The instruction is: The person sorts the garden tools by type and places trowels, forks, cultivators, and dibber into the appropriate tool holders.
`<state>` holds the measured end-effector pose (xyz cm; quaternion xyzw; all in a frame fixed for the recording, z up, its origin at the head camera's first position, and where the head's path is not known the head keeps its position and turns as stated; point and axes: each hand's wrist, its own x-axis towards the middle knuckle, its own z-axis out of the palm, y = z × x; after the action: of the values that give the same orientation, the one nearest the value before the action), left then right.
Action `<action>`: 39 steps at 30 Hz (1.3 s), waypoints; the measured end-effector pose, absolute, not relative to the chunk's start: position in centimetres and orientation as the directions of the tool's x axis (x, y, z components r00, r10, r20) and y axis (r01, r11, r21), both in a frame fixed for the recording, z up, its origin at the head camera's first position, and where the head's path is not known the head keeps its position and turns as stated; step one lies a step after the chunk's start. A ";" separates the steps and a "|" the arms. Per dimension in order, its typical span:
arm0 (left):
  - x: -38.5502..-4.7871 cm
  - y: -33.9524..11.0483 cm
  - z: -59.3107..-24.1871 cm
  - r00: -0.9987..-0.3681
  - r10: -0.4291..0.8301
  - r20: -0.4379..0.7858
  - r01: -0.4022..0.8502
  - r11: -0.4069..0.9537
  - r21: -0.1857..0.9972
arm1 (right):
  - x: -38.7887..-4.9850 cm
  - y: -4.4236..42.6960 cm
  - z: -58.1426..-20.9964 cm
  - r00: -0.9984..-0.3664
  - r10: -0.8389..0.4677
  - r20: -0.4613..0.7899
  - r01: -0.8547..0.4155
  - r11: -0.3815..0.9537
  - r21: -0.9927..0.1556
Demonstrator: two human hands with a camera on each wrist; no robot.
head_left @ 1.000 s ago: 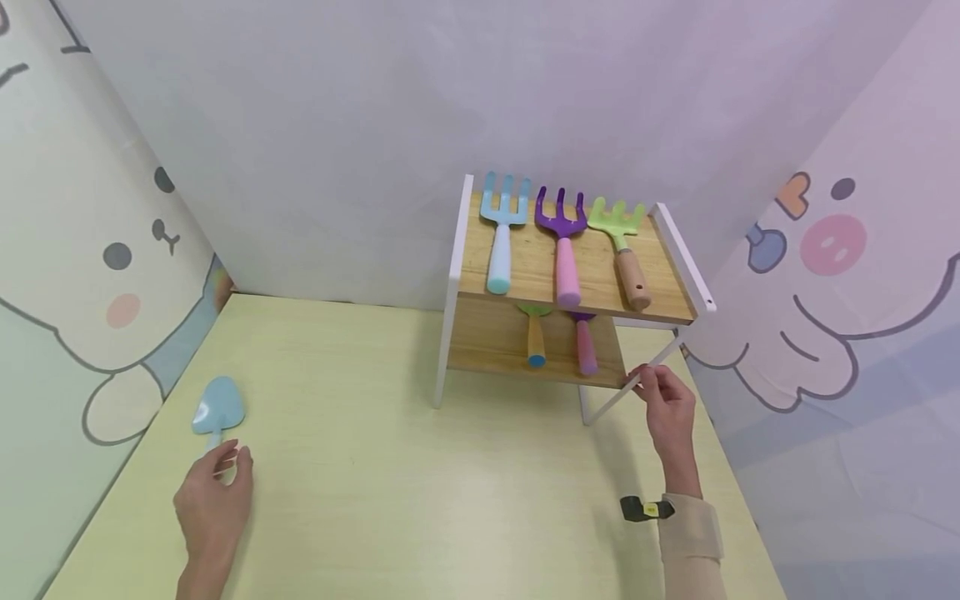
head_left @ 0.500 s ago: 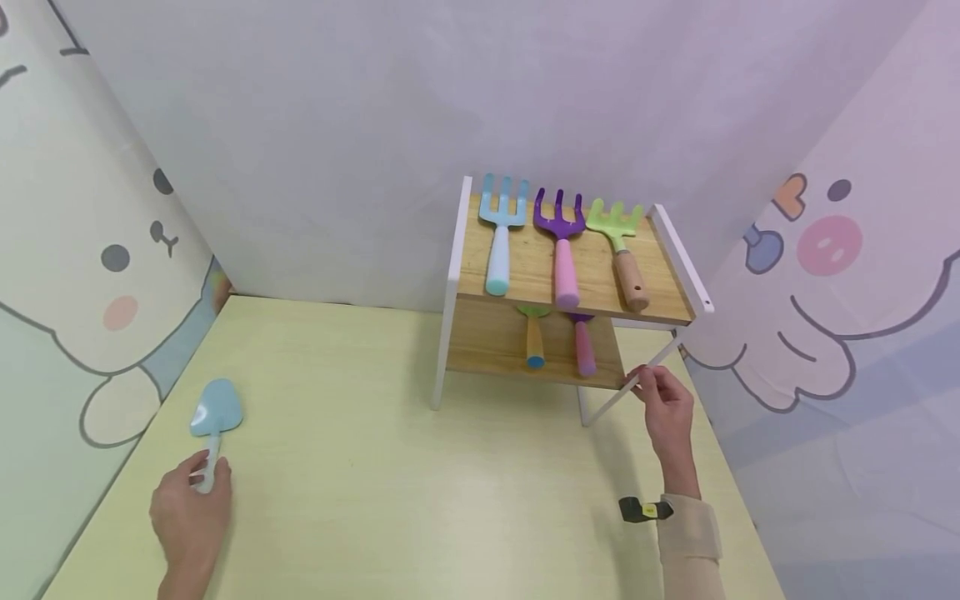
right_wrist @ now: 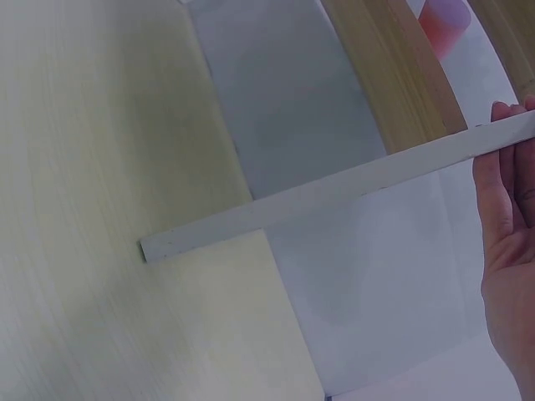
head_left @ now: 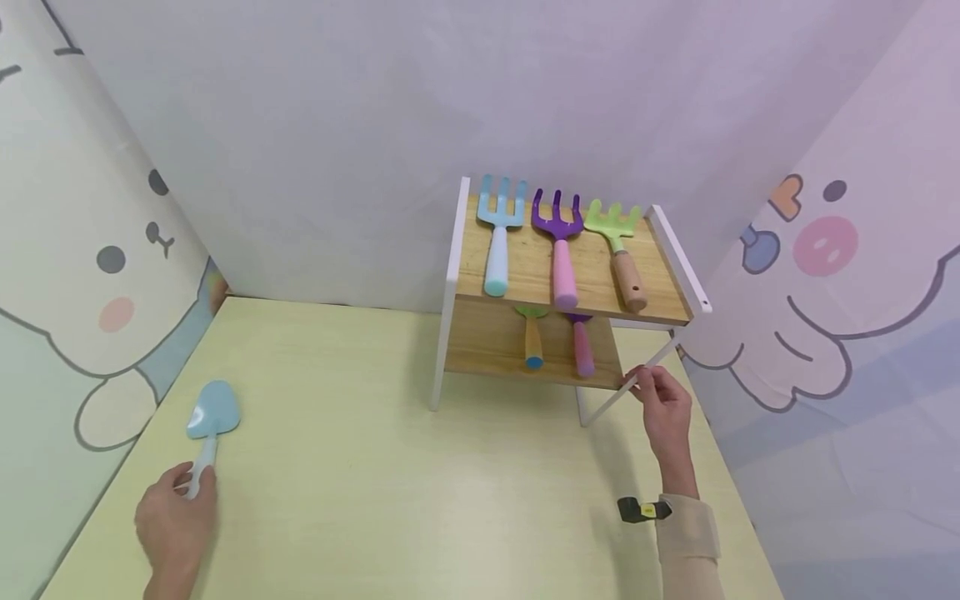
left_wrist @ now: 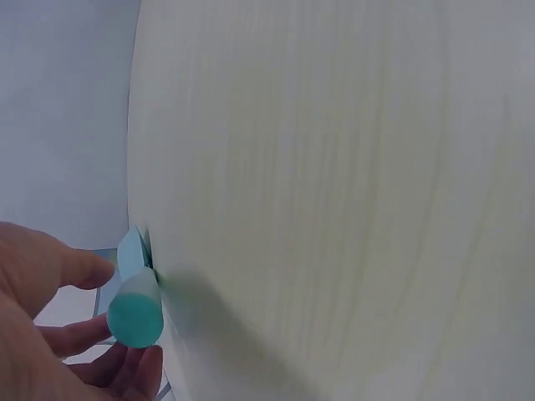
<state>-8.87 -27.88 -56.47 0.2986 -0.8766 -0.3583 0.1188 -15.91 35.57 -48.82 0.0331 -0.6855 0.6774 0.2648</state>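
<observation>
A light blue toy trowel (head_left: 214,409) lies near the left side of the table, blade pointing away from me. My left hand (head_left: 177,515) holds its handle between thumb and fingers; in the left wrist view the teal handle end (left_wrist: 135,319) faces the camera. At the right, my right hand (head_left: 666,408) grips the white leg of a two-tier rack (head_left: 447,346) by the lower shelf corner. The right wrist view has its fingers (right_wrist: 493,196) against that white leg (right_wrist: 334,190). On the top shelf lie a blue fork (head_left: 498,250), a purple-and-pink fork (head_left: 562,262) and a green fork (head_left: 627,271).
On the lower shelf are an orange-handled tool (head_left: 533,343) and a pink-handled tool (head_left: 582,346), their heads mostly hidden. Pale cloth walls (head_left: 337,167) with cartoon figures enclose the wooden table (head_left: 337,467) at back and sides.
My left hand has moved left and towards me, from the trowel's neck to farther down its handle. The handle has swung slightly left. My right hand stays on the rack leg.
</observation>
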 end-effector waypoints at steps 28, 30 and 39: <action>-9.4 -29.5 -56.1 -0.759 -0.550 -0.349 -0.613 0.421 0.669 | -15.9 35.7 -49.0 -0.855 0.306 0.418 -0.421 0.061 -0.905; -9.5 -29.5 -56.0 -0.752 -0.541 -0.377 -0.625 0.403 0.668 | -15.9 35.7 -49.0 -0.854 0.306 0.421 -0.424 0.059 -0.904; -9.4 -29.5 -55.7 -0.735 -0.490 -0.469 -0.657 0.341 0.673 | -15.9 35.8 -48.9 -0.863 0.284 0.419 -0.417 0.068 -0.906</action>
<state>-9.44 -29.52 -55.73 0.3522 -0.8137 -0.4532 -0.0921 -15.86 35.76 -48.85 0.0487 -0.6840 0.6808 0.2576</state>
